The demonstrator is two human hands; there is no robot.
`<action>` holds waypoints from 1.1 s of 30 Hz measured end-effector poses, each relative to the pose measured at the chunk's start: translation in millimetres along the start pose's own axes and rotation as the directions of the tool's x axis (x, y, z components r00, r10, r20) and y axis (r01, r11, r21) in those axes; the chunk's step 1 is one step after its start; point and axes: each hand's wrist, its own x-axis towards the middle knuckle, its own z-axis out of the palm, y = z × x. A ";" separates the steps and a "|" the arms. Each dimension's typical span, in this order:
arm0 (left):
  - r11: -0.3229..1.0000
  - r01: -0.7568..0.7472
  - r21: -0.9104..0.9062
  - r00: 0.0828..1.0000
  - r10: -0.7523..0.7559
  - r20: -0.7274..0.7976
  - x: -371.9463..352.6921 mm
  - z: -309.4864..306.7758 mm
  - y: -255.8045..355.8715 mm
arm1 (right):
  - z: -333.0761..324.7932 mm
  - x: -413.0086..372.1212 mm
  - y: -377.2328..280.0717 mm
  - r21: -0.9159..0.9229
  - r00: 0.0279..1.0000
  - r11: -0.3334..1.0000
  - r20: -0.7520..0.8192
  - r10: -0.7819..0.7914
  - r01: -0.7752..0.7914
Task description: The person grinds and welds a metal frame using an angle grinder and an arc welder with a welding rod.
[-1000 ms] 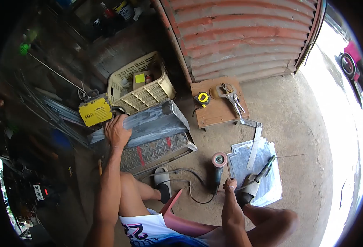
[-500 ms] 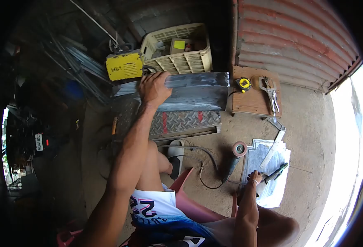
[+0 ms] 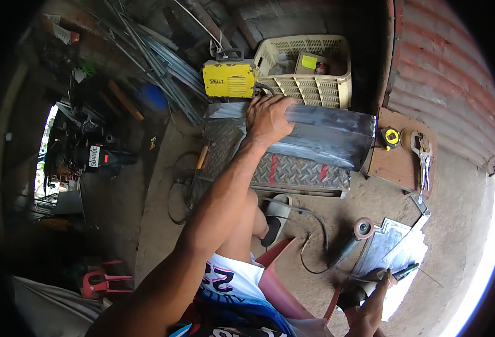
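My left hand [image 3: 270, 119] is closed over the top edge of a bent grey sheet-metal piece [image 3: 326, 132], thumb on the near face and fingers over the back. The metal stands on a diamond-plate platform [image 3: 301, 171]. At the lower right, my right hand [image 3: 390, 279] is closed round the rear of a dark green welding electrode holder [image 3: 407, 272], its fingers partly hidden. A thin rod [image 3: 431, 278] sticks out from the holder. Beneath it lie pale metal sheets [image 3: 393, 241], with an angle grinder [image 3: 348, 247] beside them on the floor.
A yellow welding machine [image 3: 229, 80] and a cream crate [image 3: 309, 87] stand behind the metal. A small wooden stool [image 3: 393, 165] carries a tape measure [image 3: 390, 137] and locking pliers [image 3: 424, 160]. Cables [image 3: 309, 210] loop across the floor. A metal square [image 3: 420, 208] leans near the sheets.
The view has swung left, so the scene sits farther right. My right hand and the electrode holder have shifted slightly toward me over the sheets. My left hand keeps its grip on the metal.
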 end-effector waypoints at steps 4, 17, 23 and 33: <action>1.000 -0.025 -0.005 0.999 0.025 0.031 2.8 -0.8 0.9 | -11.7 -60.8 -14.1 0.122 0.987 0.989 0.151 0.063 -0.081; 0.999 -0.001 -0.051 0.994 0.006 0.105 -2.1 -10.1 2.0 | -127.2 -282.1 -111.1 0.545 0.882 0.811 0.465 -0.080 -0.214; 0.999 -0.012 -0.037 0.996 0.015 0.086 -13.9 -9.0 4.6 | -8.1 -6.4 2.3 0.656 1.000 0.755 -0.024 0.004 0.013; 1.000 -0.012 -0.014 0.989 0.009 -0.148 -8.9 -15.4 -19.2 | -106.8 -160.6 -87.9 0.922 0.981 0.365 -0.064 -0.184 0.129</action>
